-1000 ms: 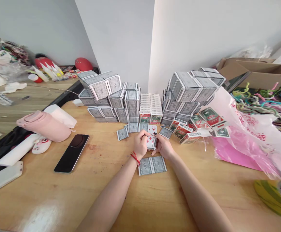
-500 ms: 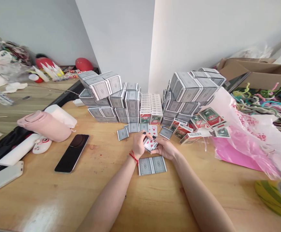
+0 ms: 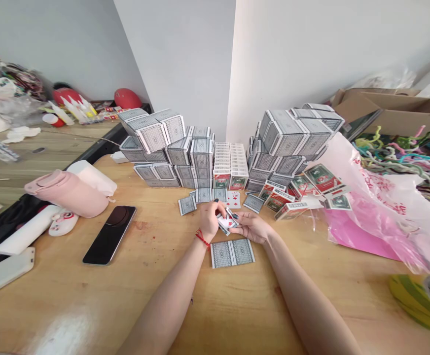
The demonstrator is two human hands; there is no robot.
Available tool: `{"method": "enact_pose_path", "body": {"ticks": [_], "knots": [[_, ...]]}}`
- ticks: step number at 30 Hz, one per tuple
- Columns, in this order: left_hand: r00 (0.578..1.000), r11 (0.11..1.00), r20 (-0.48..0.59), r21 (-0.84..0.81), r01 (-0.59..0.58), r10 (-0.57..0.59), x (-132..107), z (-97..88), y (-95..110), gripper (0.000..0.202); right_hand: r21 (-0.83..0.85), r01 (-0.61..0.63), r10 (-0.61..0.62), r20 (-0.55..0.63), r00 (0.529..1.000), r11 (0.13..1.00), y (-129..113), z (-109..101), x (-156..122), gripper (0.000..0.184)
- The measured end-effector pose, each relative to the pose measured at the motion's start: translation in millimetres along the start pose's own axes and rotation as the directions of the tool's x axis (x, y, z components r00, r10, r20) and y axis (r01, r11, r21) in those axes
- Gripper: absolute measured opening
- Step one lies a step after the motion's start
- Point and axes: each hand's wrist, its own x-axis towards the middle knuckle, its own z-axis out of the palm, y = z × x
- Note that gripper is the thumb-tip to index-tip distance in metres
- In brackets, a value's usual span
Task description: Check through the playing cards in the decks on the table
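Both your left hand [image 3: 210, 220] and right hand [image 3: 255, 228] clamped on cards [image 3: 225, 224], just beyond flat card pair [image 3: 232, 253]; phone [image 3: 110, 235] left of pair.

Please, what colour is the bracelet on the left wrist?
The bracelet is red; it shows best in the head view.

Cards [image 3: 224, 223], count unclear. White faces, red pips; grey-patterned edges. Overlapping, tilted, one raised aslant, partly hidden. Held face-up between left hand [image 3: 211, 220] and right hand [image 3: 254, 227].
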Motion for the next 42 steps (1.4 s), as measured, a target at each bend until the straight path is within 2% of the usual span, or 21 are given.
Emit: {"method": "enact_pose_path", "body": {"ticks": [3, 8, 10, 13, 17, 24, 29, 33, 38, 42], "knots": [[0.998, 0.998, -0.033, -0.019, 0.058, -0.059, 2.7, 1.9, -3.7, 0.039, -0.024, 0.044, -0.044, -0.016, 0.999, 0.999, 0.6, 1.3, 2.2, 0.022], [0.969, 0.982, -0.173, -0.110, 0.156, -0.173, 5.9, 4.0, -7.5, 0.036, -0.060, 0.161, -0.166, -0.078, 0.983, 0.985, 1.7, 5.2, 6.4, 0.019], [0.976, 0.980, -0.127, -0.111, 0.165, -0.179, 5.3, 4.7, -5.3, 0.037, -0.064, 0.222, -0.228, -0.107, 0.968, 0.973, 1.6, 7.2, 7.8, 0.018], [0.978, 0.978, -0.012, -0.005, 0.207, -0.207, 3.0, 7.7, 0.6, 0.031, -0.104, 0.283, -0.296, -0.133, 0.946, 0.953, 2.0, 10.1, 9.3, 0.020], [0.976, 0.973, -0.041, 0.070, 0.219, -0.216, 1.4, 12.9, 4.0, 0.029, -0.204, 0.332, -0.364, -0.151, 0.919, 0.921, 5.9, 12.2, 11.8, 0.024], [0.962, 0.961, -0.030, 0.043, 0.272, -0.271, 4.0, 12.1, -2.6, 0.022, -0.369, 0.306, -0.400, -0.215, 0.891, 0.878, 13.2, 16.4, 13.6, 0.025], [0.963, 0.963, -0.019, 0.004, 0.270, -0.270, 3.5, 11.6, -3.3, 0.019, -0.402, 0.298, -0.416, -0.247, 0.875, 0.866, 11.8, 19.6, 11.6, 0.026], [0.961, 0.961, 0.012, -0.024, 0.275, -0.275, 2.9, 10.3, -0.8, 0.016, -0.424, 0.270, -0.389, -0.223, 0.894, 0.864, 11.5, 17.0, 10.1, 0.027], [0.964, 0.967, 0.082, -0.033, 0.254, -0.251, 1.4, 9.0, 4.1, 0.013, -0.536, 0.211, -0.365, -0.200, 0.909, 0.818, 14.2, 17.9, 8.5, 0.032], [0.956, 0.957, 0.086, -0.048, 0.286, -0.282, 0.5, 8.9, 5.5, 0.014, -0.564, 0.201, -0.368, -0.198, 0.909, 0.801, 15.4, 21.0, 7.6, 0.034]]}}
